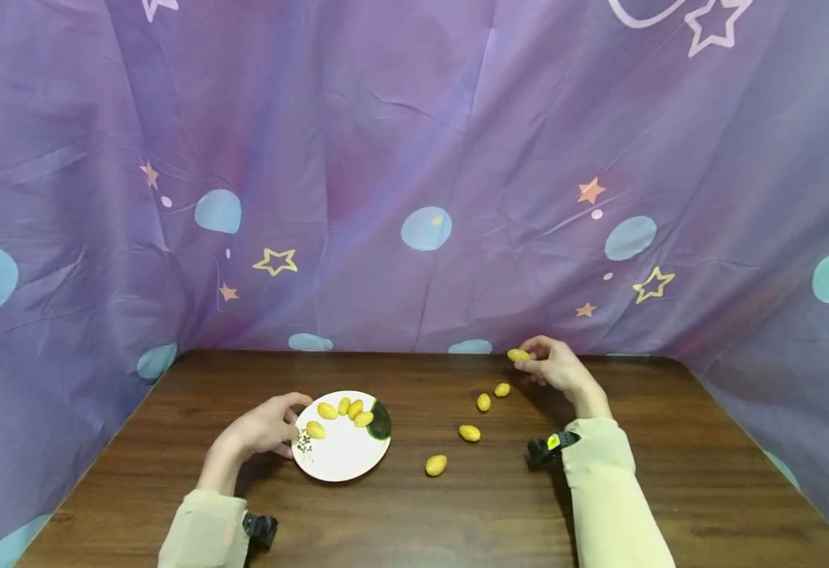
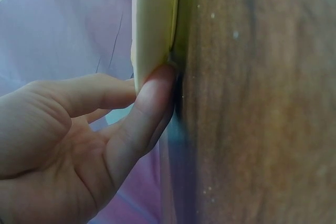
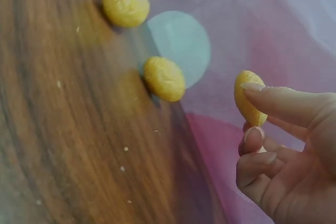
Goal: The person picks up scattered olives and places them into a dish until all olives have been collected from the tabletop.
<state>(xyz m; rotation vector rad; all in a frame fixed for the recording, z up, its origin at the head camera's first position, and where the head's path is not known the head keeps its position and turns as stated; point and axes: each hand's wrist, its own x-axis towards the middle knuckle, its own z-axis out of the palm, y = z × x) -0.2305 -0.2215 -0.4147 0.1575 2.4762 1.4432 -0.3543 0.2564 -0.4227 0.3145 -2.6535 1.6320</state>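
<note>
My left hand (image 1: 261, 428) pinches the left rim of a round white plate (image 1: 343, 459), which has a dark green patch and a small leaf print. In the left wrist view, the plate's edge (image 2: 153, 30) sits between thumb and fingers, close over the wood. Several small yellow oval fruits (image 1: 316, 430) lie on the plate, mostly towards its far side. Near the table's back edge, my right hand (image 1: 559, 369) holds another yellow fruit (image 3: 248, 98) between thumb and fingertips, raised above the tabletop. The other fingers of that hand are curled below it.
On the brown wooden table (image 1: 400, 521), several loose yellow fruits (image 1: 469, 433) form a slanting line between the plate and my right hand. A purple curtain (image 1: 357, 158) with stars and blue shapes hangs right behind the table's back edge.
</note>
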